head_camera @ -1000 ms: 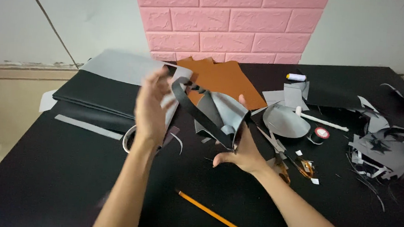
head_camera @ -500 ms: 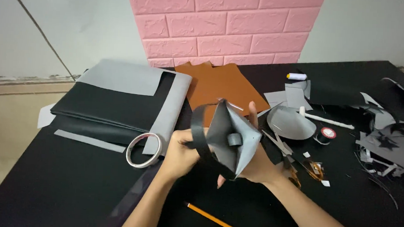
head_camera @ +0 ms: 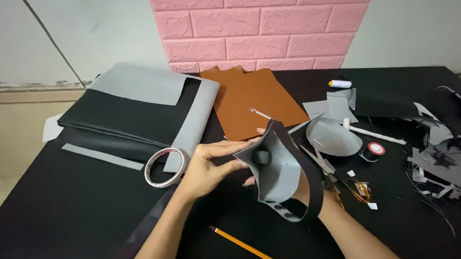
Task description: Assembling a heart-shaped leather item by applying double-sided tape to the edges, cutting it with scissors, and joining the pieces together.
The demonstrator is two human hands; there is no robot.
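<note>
Both hands hold a curved piece of black leather with a grey inner side (head_camera: 280,174) above the black table (head_camera: 68,210). My left hand (head_camera: 207,165) pinches its left edge with thumb and fingers. My right hand (head_camera: 303,188) is mostly hidden behind the piece, with its wrist showing through a black strap loop at the piece's lower end. A small black square patch sits on the grey side near my left fingertips.
A roll of white tape (head_camera: 164,167) lies left of my hands, an orange pencil (head_camera: 253,250) near the front edge. Folded black and grey sheets (head_camera: 136,114), brown leather (head_camera: 255,102), scissors (head_camera: 321,160), a thread spool (head_camera: 340,84) and several grey offcuts (head_camera: 444,156) lie behind and right.
My left hand came down from a raised position and took hold of the piece. The piece has been turned and lowered, so its grey side and strap loop now face me.
</note>
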